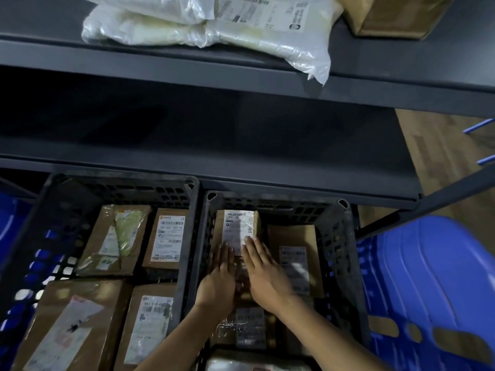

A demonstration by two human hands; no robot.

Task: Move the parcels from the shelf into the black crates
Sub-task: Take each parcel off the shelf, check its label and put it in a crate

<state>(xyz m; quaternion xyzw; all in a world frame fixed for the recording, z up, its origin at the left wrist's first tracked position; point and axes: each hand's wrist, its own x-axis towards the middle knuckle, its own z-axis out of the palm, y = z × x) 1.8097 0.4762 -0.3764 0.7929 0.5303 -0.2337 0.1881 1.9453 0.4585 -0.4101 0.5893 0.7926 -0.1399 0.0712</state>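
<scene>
Head view, looking down past the shelf front.

- Right crate (345,236): black, perforated walls, sits below the lower shelf edge, just beside the left crate (120,188), walls touching or nearly so.
- Labelled box (238,226): brown carton with a white label on top, lying flat in the far-left part of the right crate.
- Left hand (218,283): palm down on the near end of the labelled box. Its fingers (223,254) are straight and together, grasping nothing, flat on the top face.
- Right hand (266,277): palm down beside the left, angled slightly inward. Its fingers (251,247) are straight, tips resting on the label's near corner, nothing gripped.
- Side box (294,236): also in the right crate, right of the labelled box, label up.
- Taped parcel (249,328): under the wrists, nearer the camera. A pale bag (254,366) shows at the bottom edge.
- Left crate holds four brown boxes (166,236), labels up, two far and two near.
- Shelf (187,68): dark grey. The upper level carries white bags (187,30), one corner overhanging the front edge, and a carton (396,20) at far right.
- Blue plastic (428,277) is right of the right crate, on a wooden floor (442,156).

Some motion blur; label text not readable.
</scene>
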